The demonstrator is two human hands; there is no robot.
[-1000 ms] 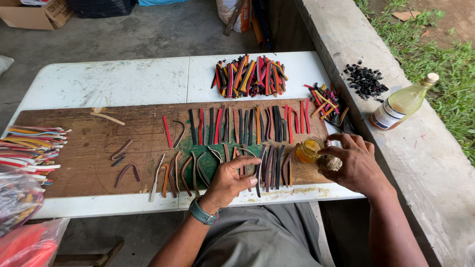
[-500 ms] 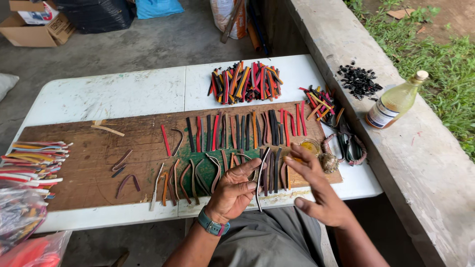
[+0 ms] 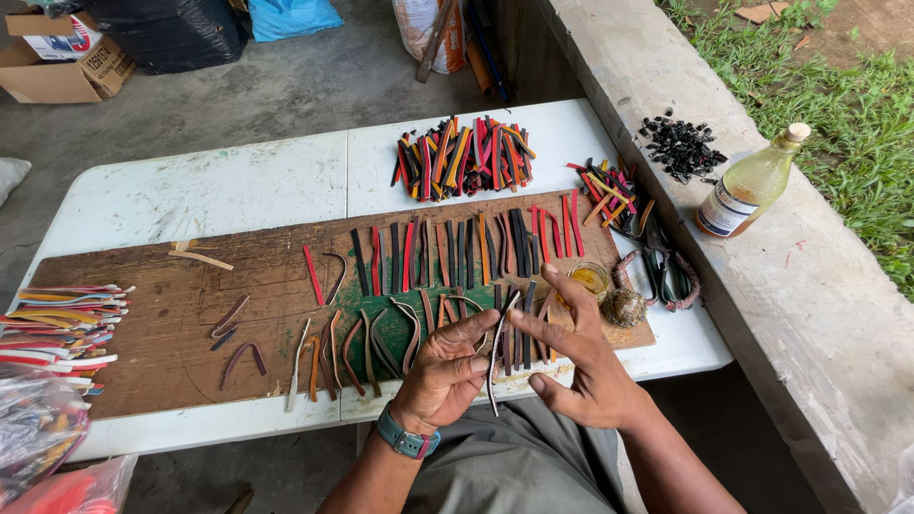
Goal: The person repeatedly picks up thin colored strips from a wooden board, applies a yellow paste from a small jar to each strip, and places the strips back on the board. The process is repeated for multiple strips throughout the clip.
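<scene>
A white folding table carries a long brown board, which serves as the reference for all positions here. Beyond the board's far edge, on the table, lies a heap of coloured strips; a smaller heap sits off the board's far right corner. Rows of single strips lie flat across the board's right half. Past the board's left end rests a bundle of bright strips. A concrete ledge runs well right of the board and bears a bottle of yellow liquid and a pile of small black pieces. At the board's right end stand a small glass jar and a round scrubbing pad. Over the board's near edge, the left hand and right hand meet; each pinches the same thin pale strip between thumb and fingertips, other fingers loosely spread. The left wrist bears a teal watch.
</scene>
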